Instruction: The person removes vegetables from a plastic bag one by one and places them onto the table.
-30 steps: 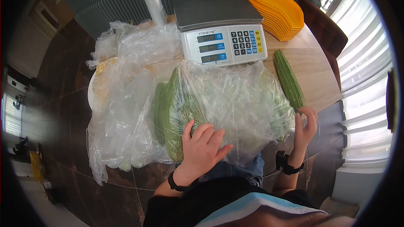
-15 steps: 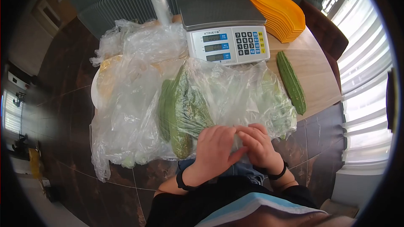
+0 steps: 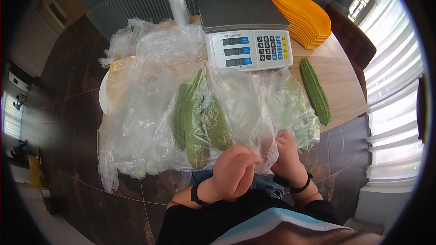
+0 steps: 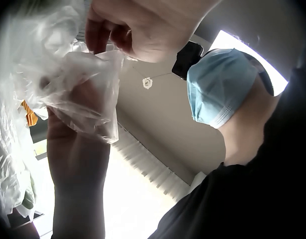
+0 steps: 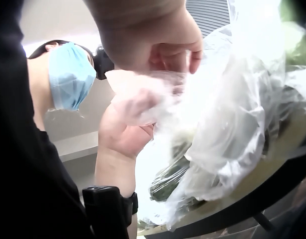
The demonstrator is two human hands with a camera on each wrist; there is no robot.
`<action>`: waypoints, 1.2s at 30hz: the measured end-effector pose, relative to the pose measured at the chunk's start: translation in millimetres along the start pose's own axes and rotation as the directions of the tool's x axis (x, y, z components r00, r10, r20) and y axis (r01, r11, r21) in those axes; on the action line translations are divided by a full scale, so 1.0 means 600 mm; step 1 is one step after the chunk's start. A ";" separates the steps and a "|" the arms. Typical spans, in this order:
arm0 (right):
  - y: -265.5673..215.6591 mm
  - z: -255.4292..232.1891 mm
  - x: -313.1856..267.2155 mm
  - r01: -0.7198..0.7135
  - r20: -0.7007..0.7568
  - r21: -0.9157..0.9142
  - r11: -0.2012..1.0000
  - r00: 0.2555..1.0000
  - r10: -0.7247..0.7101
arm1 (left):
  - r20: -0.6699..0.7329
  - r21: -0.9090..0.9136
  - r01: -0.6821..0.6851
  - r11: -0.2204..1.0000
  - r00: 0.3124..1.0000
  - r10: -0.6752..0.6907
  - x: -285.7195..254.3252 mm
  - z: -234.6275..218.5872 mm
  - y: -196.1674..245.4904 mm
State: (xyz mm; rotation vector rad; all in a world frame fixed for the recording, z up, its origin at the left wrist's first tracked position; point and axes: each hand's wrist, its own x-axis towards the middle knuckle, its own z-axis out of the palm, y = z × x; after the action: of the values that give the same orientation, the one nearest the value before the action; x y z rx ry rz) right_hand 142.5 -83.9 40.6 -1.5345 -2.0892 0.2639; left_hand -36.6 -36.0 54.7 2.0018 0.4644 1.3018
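"KTRUE" on the white scale, digits displayed.

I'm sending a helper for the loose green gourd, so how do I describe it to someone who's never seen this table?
Find the white scale on the table, then the stack of orange trays to its right. Just in front of the trays lies a long, ridged green gourd. It lies uncovered, while its neighbours are under clear plastic.

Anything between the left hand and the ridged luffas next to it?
Yes: clear plastic film covers the luffas. Nothing visible separates the left hand from the plastic bag it pinches.
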 end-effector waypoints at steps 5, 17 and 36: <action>-0.019 -0.009 0.046 0.125 -0.156 -0.113 0.986 0.978 -0.142 | 0.193 -0.131 -0.227 0.965 0.949 0.249 -0.007 0.015 0.010; -0.045 0.048 0.083 -0.145 0.141 0.288 0.946 0.984 0.108 | 0.084 0.377 -0.025 0.926 0.996 -0.007 -0.049 -0.095 -0.040; -0.005 0.007 0.057 -0.322 0.128 0.752 0.575 0.927 0.352 | -0.250 0.523 0.331 0.785 0.941 -0.230 -0.079 -0.062 -0.082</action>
State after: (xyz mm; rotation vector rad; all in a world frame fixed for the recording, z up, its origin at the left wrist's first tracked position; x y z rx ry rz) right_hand 130.6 -52.3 48.7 -1.3267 -1.3059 1.1072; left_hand -86.8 -18.4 -1.7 2.1626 1.3141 1.2424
